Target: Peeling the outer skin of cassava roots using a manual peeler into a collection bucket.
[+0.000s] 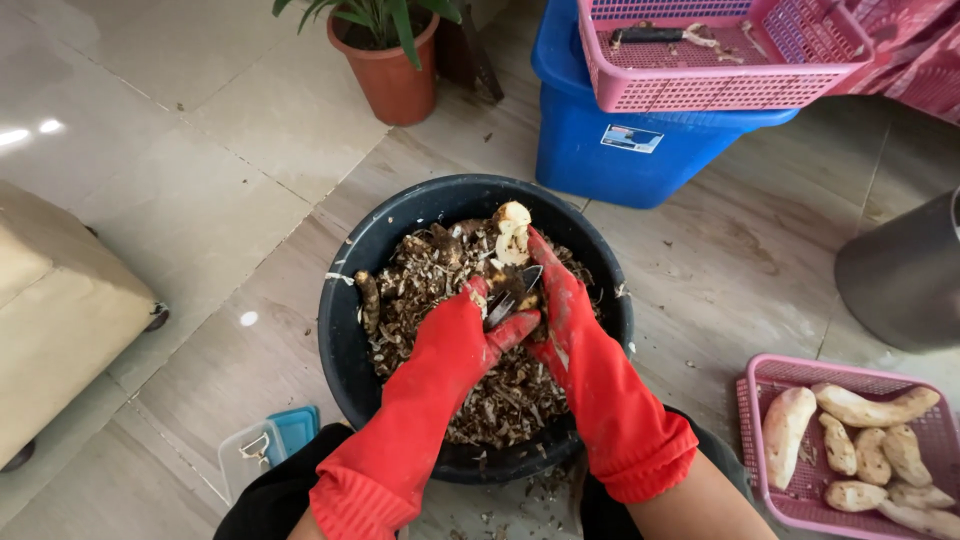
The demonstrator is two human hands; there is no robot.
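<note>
1. Peeling over the black tub (pixel 345 330) at frame centre, so scraps drop onto the brown, flaky peelings pile (pixel 500 395) inside.
2. Left hand (pixel 455 335), in a red rubber glove, is clenched round a knife (pixel 512 297); its dull metal blade angles up toward the root.
3. Right hand (pixel 555 300), gloved the same, wraps a knobbly root (pixel 513 232); the pale, peeled end sticks up past the fingers.
4. Pink plastic basket (pixel 765 375), lower right, holds smooth cream peeled roots (pixel 862 440), kept apart from the waste.
5. Upper frame: blue bin (pixel 620 150) carrying a second pink basket (pixel 700 90); terracotta pot (pixel 390 75) beside it. Glossy tile floor (pixel 200 150).
</note>
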